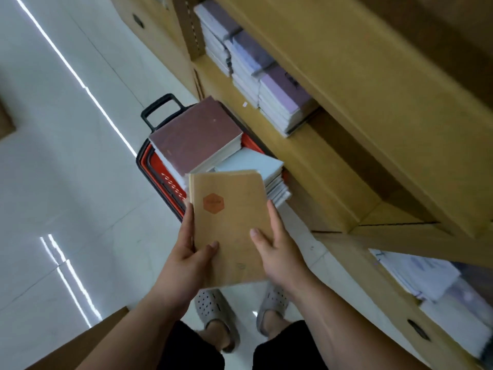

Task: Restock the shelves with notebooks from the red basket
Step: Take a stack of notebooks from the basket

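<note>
The wooden shelves (333,161) fill the person's right side, lavender notebook stacks (280,102) at the far end and bare board beside them. Down on the floor sits the red basket (149,166), holding a maroon stack (197,132) and a pale blue stack (250,161). Above it is the tan notebook stack (229,222), long axis pointing away from the person. The left hand (186,252) grips its left edge, thumb across the cover; the right hand (280,249) clasps the right edge, thumb on top — both wrapped round it. The gap on the shelf lies to the right and ahead, so the right hand is nearer — I'd expect a swing rightward, that hand leading in.
</note>
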The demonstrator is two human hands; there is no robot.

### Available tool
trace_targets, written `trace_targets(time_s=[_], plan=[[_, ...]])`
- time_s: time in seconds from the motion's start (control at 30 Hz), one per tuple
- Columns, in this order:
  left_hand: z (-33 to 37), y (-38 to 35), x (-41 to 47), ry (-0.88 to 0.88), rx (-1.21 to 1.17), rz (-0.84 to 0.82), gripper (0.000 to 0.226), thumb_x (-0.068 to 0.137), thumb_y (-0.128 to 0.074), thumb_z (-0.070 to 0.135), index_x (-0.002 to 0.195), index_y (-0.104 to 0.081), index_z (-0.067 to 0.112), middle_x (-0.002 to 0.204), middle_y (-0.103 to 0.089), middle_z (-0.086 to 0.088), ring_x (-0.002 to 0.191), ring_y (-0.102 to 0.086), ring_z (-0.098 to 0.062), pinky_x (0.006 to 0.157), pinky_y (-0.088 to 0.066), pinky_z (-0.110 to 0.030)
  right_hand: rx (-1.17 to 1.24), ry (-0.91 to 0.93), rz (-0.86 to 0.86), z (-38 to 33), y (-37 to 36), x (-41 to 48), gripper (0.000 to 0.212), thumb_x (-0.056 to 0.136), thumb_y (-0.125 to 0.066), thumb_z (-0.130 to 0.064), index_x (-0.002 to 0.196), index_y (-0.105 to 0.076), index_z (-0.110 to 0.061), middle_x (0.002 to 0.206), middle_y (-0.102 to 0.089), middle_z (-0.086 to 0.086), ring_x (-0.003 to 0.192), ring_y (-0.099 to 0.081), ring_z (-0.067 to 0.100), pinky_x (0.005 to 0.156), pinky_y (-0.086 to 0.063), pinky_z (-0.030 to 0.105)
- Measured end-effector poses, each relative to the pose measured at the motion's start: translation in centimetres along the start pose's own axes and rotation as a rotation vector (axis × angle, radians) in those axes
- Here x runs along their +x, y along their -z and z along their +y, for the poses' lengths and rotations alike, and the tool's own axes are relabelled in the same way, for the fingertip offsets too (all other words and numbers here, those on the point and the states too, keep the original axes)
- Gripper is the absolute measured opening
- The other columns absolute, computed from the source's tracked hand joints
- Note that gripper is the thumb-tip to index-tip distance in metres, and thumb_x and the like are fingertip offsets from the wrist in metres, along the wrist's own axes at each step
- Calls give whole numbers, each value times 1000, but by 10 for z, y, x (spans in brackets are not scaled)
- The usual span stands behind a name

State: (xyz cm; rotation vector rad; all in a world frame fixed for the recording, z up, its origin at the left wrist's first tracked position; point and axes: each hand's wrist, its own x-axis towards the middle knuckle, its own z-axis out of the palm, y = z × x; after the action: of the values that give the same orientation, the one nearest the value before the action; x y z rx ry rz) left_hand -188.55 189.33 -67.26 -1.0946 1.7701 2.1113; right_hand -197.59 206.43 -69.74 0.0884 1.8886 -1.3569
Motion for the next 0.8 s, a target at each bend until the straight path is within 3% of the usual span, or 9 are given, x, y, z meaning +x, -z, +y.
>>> trace_targets(time_s=[0.1, 0.17, 0.23, 0.3, 0.43, 0.6, 0.7, 0.8], plan=[[23, -23, 12, -11, 9, -47, 85, 100, -59, 10, 149, -15, 63, 141, -49, 28, 122, -60, -11, 97, -54, -36, 38, 23, 90, -10, 22, -4, 69, 103, -53, -40, 156, -11, -53, 157, -37, -12, 135, -45, 8, 111, -44, 37], [32, -35, 32, 1, 12, -101, 92, 98, -62, 11, 151, -7, 62, 141, -49, 24, 120, -62, -14, 94, -56, -36, 77, 14, 168, -12, 34, 0, 69, 103, -53, -40, 156, -11, -54, 156, -36, -12, 134, -46, 9, 106, -47, 34], [36, -44, 54, -10, 34, -172, 87, 98, -63, 12, 153, -14, 57, 141, -57, 15, 116, -66, -16, 90, -58, -41, 114, 6, 240, -12, 42, 6, 69, 103, -52, -38, 157, -11, -52, 153, -36, -14, 130, -46, 7, 97, -48, 26], [39, -56, 80, -41, 86, -260, 69, 98, -64, 14, 150, -32, 47, 129, -67, 14, 108, -70, -18, 87, -59, -46, 106, 6, 344, -8, 51, 17, 69, 103, -52, -37, 157, -12, -50, 152, -36, -13, 126, -44, 6, 91, -45, 21], [46, -86, 134, -108, 139, -470, 65, 92, -65, 10, 143, -45, 44, 126, -70, 10, 112, -69, -16, 86, -59, -35, 187, 20, 576, 9, 65, 42, 65, 103, -53, -37, 156, -20, -52, 149, -38, -16, 126, -42, 4, 100, -43, 28], [42, -136, 227, -220, 335, -642, 61, 98, -55, 0, 136, -49, 47, 112, -73, 22, 100, -69, 1, 74, -54, -14, 466, -5, 783, 49, 87, 105, 56, 105, -51, -31, 147, -30, -62, 143, -46, -18, 121, -53, 11, 106, -48, 45], [29, -167, 279, -241, 394, -713, 55, 98, -54, -1, 141, -52, 34, 118, -74, 9, 105, -70, -11, 79, -57, -23, 575, 60, 835, 77, 105, 146, 52, 105, -49, -29, 143, -37, -63, 141, -52, -16, 122, -57, 14, 105, -51, 49], [19, -191, 318, -263, 393, -717, 51, 89, -63, 7, 133, -59, 31, 116, -75, 4, 109, -69, -23, 90, -56, -38, 627, 144, 883, 98, 123, 182, 51, 105, -50, -27, 142, -41, -60, 132, -57, -15, 116, -59, 13, 102, -51, 42]])
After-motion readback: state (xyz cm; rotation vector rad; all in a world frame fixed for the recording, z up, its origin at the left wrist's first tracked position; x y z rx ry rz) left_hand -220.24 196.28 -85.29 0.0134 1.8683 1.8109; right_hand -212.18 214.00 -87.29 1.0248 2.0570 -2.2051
